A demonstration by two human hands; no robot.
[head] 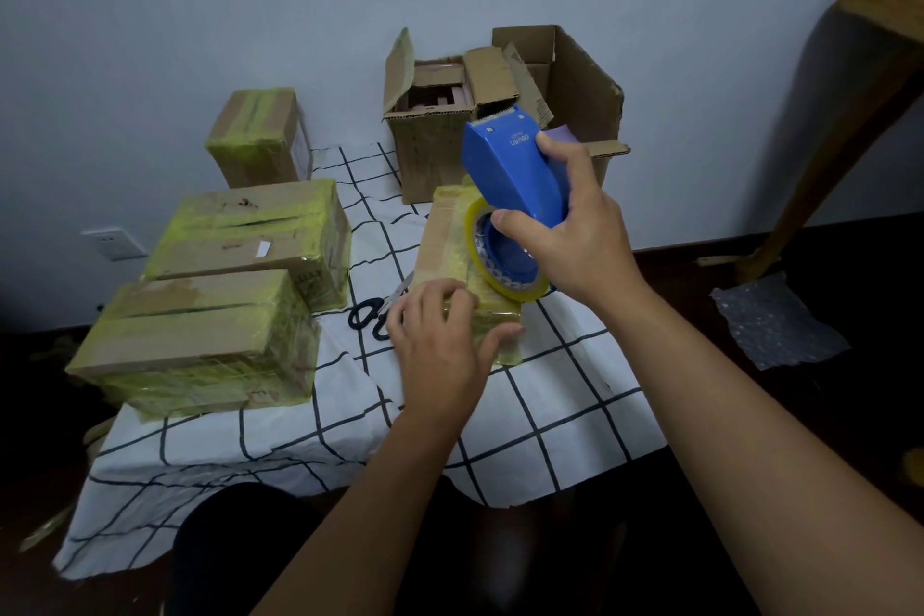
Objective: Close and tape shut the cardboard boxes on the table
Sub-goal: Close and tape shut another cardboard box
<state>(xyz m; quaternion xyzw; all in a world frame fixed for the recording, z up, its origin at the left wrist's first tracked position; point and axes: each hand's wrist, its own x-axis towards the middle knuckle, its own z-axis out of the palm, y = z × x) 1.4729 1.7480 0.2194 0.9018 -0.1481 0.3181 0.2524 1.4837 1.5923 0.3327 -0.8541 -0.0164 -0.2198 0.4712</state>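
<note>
While the small taped box (450, 235) lies near the middle of the checked tablecloth (525, 440), the left hand (440, 340) rests on its near end, fingers curled over the top and thumb along the front edge. Above it, the right hand (575, 230) grips a blue tape dispenser (515, 180), fingers wrapped round the body, its yellowish roll touching the box top. Black-handled scissors (375, 310) lie just left of the box. Three taped boxes (245, 235) sit further left; two open cartons (430, 115) stand behind.
</note>
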